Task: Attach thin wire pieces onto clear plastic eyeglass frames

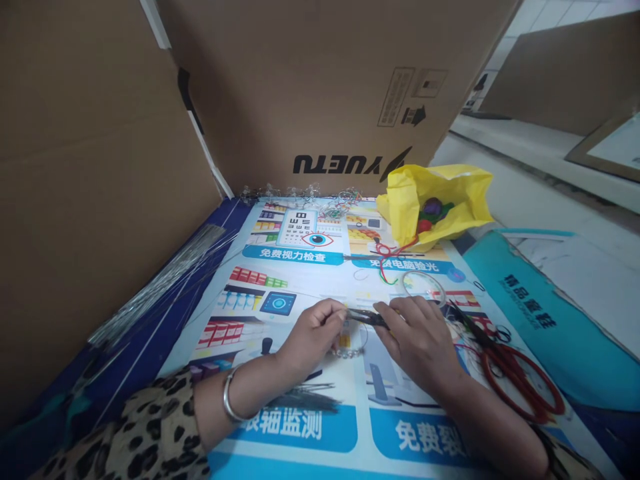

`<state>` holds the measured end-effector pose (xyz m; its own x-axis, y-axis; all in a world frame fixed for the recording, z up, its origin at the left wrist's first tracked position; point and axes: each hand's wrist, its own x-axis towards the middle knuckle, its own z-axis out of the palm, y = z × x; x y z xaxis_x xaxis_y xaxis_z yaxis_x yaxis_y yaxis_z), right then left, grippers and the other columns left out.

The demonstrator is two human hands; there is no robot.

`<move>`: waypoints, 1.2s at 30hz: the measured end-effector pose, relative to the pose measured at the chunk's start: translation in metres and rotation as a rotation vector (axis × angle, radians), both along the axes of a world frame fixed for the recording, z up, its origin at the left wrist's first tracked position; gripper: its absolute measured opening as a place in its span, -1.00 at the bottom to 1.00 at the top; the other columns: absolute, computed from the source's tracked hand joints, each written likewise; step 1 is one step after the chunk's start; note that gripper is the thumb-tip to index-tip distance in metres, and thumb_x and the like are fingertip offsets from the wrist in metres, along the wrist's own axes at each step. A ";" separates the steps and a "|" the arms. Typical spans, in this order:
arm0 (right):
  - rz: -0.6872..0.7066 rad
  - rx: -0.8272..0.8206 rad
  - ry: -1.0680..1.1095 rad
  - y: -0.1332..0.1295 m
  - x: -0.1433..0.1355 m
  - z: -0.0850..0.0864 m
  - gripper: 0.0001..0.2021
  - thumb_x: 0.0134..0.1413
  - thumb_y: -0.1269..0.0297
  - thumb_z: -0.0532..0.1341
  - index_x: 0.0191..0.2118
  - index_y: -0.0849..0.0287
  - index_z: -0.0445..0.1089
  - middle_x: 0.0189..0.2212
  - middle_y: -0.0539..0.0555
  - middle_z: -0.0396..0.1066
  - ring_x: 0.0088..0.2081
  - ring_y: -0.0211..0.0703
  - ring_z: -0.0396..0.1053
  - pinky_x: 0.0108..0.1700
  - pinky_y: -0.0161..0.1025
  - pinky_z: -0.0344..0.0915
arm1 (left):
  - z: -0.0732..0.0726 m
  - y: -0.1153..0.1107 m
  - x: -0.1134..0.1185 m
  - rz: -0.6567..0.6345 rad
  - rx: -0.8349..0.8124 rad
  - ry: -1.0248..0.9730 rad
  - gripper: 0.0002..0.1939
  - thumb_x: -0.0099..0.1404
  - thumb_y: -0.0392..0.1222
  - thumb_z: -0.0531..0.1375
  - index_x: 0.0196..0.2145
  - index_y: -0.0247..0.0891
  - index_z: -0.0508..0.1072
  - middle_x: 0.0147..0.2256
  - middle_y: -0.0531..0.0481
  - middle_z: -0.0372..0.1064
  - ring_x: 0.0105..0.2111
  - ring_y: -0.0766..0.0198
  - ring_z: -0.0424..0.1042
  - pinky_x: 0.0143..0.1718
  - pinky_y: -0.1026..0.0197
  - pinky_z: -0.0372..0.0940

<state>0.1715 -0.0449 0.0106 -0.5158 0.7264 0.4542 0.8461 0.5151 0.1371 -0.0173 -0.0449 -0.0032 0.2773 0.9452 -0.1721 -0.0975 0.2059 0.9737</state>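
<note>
I note the left hand pinching a thin, rounded wire loop with glassy beads; the right hand grips dark metal pliers.

The right hand grips dark metal pliers while the left hand pinches a thin, clear-beaded wire loop.

Cardboard: dim, shadowed towards the near left.
Poster: brighter, softly lit, fairly clear.
Bracelet: small pale glint.
Teal-handled tool, near left: dark, badly blurred.
Edges: stretched, wide-angle look.
</note>
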 end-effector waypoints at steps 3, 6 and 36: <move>0.018 0.013 -0.004 0.001 0.002 -0.001 -0.84 0.06 0.28 0.13 -0.24 0.19 0.39 -0.40 0.11 0.32 -0.31 -0.08 0.16 -0.26 -0.16 0.05 | -0.002 0.000 -0.002 -0.015 0.038 0.037 -0.78 0.19 -0.05 0.08 -0.45 -0.26 0.29 -0.65 0.18 0.09 -0.66 0.45 0.12 -0.59 0.36 0.07; 0.033 0.016 -0.007 0.002 0.003 -0.001 -0.84 0.07 0.27 0.12 -0.26 0.19 0.39 -0.42 0.11 0.32 -0.32 -0.08 0.15 -0.27 -0.16 0.05 | -0.001 0.001 -0.004 -0.045 0.066 0.077 -0.79 0.21 -0.06 0.06 -0.44 -0.27 0.30 -0.65 0.18 0.09 -0.65 0.44 0.10 -0.58 0.36 0.04; 0.055 -0.163 0.071 0.006 0.003 -0.013 -0.81 0.11 0.23 0.07 -0.36 0.20 0.36 -0.47 0.10 0.28 -0.35 -0.11 0.19 -0.29 -0.21 0.08 | 0.005 0.003 -0.005 0.001 0.113 0.171 -0.79 0.18 -0.09 0.06 -0.50 -0.26 0.28 -0.65 0.17 0.09 -0.62 0.42 0.07 -0.54 0.35 0.04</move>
<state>0.1742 -0.0387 -0.0027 -0.5279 0.7648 0.3692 0.8204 0.5717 -0.0112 -0.0225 -0.0424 0.0014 0.2524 0.9615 -0.1090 0.0707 0.0940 0.9931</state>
